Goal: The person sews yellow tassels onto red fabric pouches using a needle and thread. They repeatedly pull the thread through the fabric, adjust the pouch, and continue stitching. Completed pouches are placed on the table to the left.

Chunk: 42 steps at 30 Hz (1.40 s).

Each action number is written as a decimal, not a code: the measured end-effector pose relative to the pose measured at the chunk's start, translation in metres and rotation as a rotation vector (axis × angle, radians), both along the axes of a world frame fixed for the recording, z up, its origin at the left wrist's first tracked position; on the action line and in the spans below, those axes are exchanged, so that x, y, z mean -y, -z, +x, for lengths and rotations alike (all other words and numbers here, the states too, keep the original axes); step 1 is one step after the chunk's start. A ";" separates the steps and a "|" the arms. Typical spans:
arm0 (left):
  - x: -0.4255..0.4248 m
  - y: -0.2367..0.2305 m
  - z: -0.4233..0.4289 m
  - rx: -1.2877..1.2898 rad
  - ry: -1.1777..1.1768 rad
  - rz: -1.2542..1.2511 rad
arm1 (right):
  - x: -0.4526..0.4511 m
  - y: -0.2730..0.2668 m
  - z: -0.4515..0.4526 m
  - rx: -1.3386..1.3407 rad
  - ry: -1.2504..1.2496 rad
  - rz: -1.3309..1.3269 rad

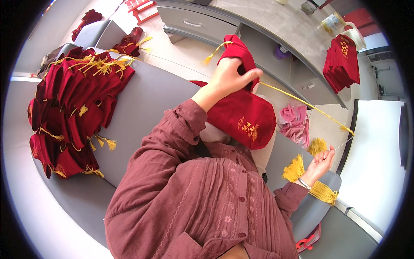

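Note:
My left hand (pixel 226 76) grips the upper part of a red velvet pouch (pixel 247 119) with gold print, its thumb sticking out to the right. The lower part of the pouch lies over my lap. A yellow twisted cord (pixel 304 99) runs taut from the pouch to the right. Its far end meets a thin, light-coloured tool or strand (pixel 343 143), pinched in the fingers of my right hand (pixel 320 163); which it is cannot be told. A short tasselled cord (pixel 216 53) hangs at the pouch's top left. Bundles of yellow tassels (pixel 293 168) lie beside my right wrist.
Many red pouches with yellow cords (pixel 77 97) are heaped on the grey bench (pixel 139 94) to the left. A stack of red pouches (pixel 343 63) sits on the counter (pixel 275 22) near a jar (pixel 332 23). Pink cloth (pixel 294 121) lies right of my lap. Drawers (pixel 194 24) stand ahead.

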State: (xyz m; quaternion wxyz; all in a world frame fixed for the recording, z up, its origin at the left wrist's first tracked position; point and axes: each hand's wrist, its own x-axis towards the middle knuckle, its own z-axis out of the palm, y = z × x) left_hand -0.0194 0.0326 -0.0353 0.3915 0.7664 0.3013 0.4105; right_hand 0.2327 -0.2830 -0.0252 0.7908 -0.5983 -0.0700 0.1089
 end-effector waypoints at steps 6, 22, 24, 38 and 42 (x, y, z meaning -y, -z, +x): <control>0.006 0.021 -0.002 -0.284 0.017 0.489 | -0.014 -0.031 -0.006 0.098 -0.090 0.065; -0.021 -0.054 0.013 0.333 0.383 -0.520 | -0.083 -0.092 -0.031 0.152 -0.537 0.295; -0.008 -0.061 0.007 0.409 0.450 -0.766 | -0.095 -0.106 -0.039 0.181 -0.622 0.325; 0.042 -0.054 -0.019 0.485 0.647 -1.226 | -0.177 -0.107 -0.086 0.465 -0.645 0.146; 0.042 -0.050 -0.019 0.506 0.678 -1.222 | -0.179 -0.104 -0.085 0.479 -0.648 0.127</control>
